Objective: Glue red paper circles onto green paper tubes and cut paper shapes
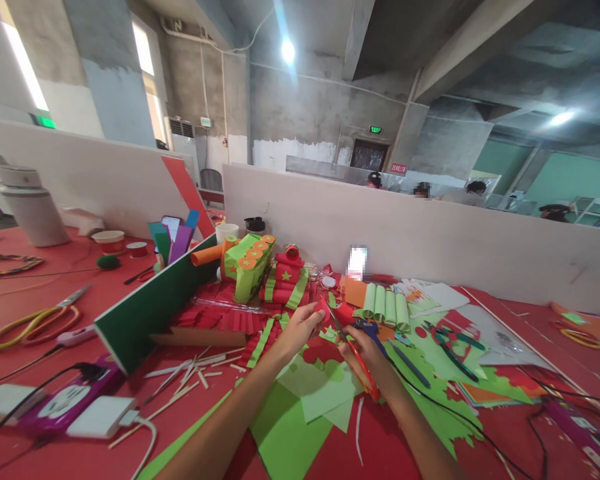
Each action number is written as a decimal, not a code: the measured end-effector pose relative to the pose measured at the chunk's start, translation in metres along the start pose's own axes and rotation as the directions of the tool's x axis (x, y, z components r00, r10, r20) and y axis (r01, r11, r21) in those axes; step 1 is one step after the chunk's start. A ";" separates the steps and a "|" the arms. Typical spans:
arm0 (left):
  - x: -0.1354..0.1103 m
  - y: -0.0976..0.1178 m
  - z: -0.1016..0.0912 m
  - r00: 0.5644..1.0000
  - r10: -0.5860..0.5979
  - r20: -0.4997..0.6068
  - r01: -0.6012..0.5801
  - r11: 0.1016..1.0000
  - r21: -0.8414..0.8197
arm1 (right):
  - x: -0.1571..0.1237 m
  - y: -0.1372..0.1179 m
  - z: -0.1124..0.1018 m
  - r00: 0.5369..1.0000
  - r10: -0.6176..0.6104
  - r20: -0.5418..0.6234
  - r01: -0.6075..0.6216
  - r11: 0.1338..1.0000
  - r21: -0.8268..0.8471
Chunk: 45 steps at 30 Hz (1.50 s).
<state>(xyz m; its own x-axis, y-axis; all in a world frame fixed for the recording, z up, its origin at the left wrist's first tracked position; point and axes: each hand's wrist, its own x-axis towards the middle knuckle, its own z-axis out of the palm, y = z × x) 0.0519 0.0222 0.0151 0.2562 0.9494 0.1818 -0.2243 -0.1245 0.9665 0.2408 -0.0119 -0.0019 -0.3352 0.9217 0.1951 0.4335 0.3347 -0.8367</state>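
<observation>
My left hand (303, 325) pinches a small piece of red paper (324, 311) above the middle of the table. Wrapped around orange-handled scissors (356, 363), my right hand (364, 353) keeps the blades up against that paper. Green paper sheets (300, 420) and cut red paper lie below both hands. Just beyond my left hand stand a red paper roll model (286, 277) with a yellow star and a green and orange one (250, 263). Light green paper rolls (386, 307) lie in a row past my right hand.
A dark green board (155, 313) stands upright on the left, beside yellow-handled scissors (40, 320) and a purple power strip (70, 400). Thin sticks (195, 373) lie scattered near my left arm. Green-handled pliers (455, 353) and a black cable are on the right. White partitions (405, 233) border the table.
</observation>
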 end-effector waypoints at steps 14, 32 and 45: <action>0.002 0.005 -0.006 0.967 0.042 -0.252 -0.042 0.999 0.005 | -0.005 -0.012 -0.003 0.986 -0.003 0.165 -0.013 0.995 0.100; -0.001 0.004 -0.003 0.999 0.032 -0.042 -0.031 0.999 0.034 | -0.003 0.005 0.001 0.987 0.022 0.160 -0.061 0.968 0.244; 0.001 -0.002 -0.006 0.999 -0.028 0.020 0.027 0.999 0.034 | -0.003 0.009 -0.001 0.991 0.007 0.134 -0.039 0.971 0.236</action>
<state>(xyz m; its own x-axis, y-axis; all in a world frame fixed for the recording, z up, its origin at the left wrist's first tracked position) 0.0469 0.0255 0.0122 0.2813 0.9465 0.1584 -0.1847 -0.1085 0.9768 0.2466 -0.0117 -0.0093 -0.4412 0.8895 0.1187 0.2366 0.2429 -0.9408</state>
